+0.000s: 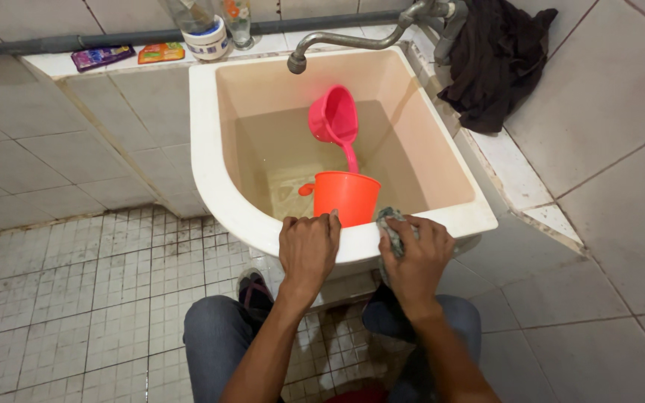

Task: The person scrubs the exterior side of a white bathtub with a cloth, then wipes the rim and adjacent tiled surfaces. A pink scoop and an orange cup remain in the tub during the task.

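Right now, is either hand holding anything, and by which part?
The right hand grips a bunched grey-green cloth around its lower part, pressing it on the white tub rim. The left hand holds nothing, resting on the rim.

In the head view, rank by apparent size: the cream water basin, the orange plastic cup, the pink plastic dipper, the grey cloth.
1. Cream water basin
2. Orange plastic cup and pink plastic dipper: look alike, and the dipper lies farther off, so unranked
3. Grey cloth, partly hidden in the right hand
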